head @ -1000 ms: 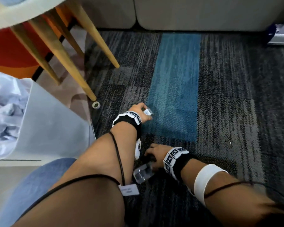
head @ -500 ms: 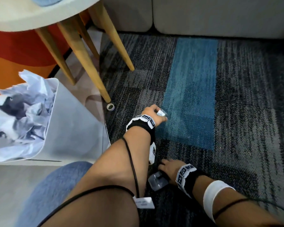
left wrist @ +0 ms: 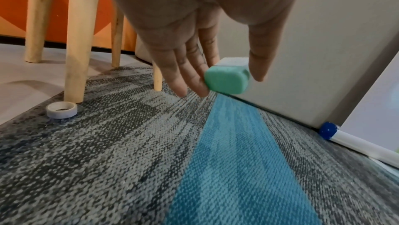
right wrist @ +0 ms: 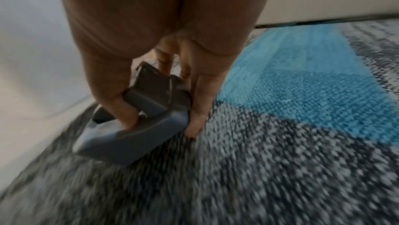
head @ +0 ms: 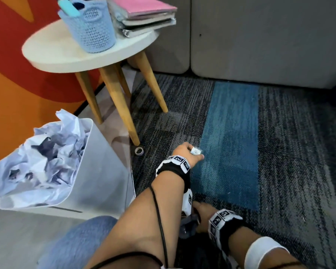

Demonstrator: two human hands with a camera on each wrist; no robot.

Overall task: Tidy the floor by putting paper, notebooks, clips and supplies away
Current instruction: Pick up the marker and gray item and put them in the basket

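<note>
Left hand (left wrist: 194,29) pinches a little mint-green block (left wrist: 226,80) between thumb and fingertips, just above the carpet. Right hand (right wrist: 151,41) grips a grey clip-like thing (right wrist: 138,126). The loose tape ring (head: 139,151) lies at about 9 o'clock from the left fingers, so that hand's nearer, I'd say.

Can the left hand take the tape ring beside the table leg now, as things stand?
Probably not yet: the left hand already pinches a green block. The carpet path to the tape ring looks free.
</note>
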